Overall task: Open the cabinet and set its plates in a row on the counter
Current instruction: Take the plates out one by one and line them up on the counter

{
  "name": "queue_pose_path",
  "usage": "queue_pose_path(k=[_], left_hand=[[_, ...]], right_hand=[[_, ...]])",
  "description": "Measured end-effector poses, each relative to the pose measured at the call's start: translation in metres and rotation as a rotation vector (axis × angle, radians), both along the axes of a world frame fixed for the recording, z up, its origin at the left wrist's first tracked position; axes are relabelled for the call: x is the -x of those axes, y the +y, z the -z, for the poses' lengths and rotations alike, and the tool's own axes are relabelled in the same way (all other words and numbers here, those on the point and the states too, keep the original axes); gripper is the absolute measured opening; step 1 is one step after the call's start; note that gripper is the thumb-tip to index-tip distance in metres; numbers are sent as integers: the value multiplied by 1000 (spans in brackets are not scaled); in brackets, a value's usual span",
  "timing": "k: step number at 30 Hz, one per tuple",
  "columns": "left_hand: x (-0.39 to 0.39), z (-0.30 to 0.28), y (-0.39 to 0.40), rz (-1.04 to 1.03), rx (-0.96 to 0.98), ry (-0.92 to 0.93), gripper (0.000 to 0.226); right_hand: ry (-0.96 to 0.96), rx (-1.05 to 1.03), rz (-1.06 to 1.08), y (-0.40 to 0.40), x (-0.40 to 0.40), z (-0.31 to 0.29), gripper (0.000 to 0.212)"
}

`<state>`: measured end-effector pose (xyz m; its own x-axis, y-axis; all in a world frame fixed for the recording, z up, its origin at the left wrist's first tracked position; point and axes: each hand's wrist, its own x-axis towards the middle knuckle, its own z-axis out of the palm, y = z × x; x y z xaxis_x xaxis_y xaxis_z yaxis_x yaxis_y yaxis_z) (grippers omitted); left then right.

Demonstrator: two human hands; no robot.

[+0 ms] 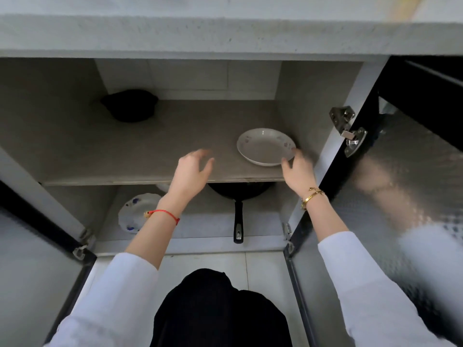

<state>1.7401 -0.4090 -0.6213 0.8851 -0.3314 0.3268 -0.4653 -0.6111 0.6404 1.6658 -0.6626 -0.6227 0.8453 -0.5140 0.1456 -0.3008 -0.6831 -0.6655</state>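
right hand (298, 171) fingers (300, 154) spread, empty, at the near-right rim of the plate (266, 146); contact unclear. left hand (191, 171) open, empty, well left of it. plate: round, shallow, glossy white, floral rim, on the upper shelf (125, 159), right side. second plate (136, 212) below.

Grey upper shelf (125, 156) bearing white plate (265, 146) and black bowl (130, 106).

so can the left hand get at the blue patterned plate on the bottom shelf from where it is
Probably yes. The left hand is open and empty at the upper shelf's edge, the doors are open, and the blue patterned plate lies just below it with nothing in front.
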Motion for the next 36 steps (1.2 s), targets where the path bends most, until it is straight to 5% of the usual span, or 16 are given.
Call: queue_pose_path(k=[10,19,36], left_hand=[[-60,9,-65,41,-73,224,38],[-93,30,-103,60,-213,198,30],[-74,39,-93,21,-69,231,22]], right_hand=[[106,-5,97,-26,-41,20,47],[83,-58,162,-47,-66,42,39],[-68,-118,112,-37,-50,41,30]])
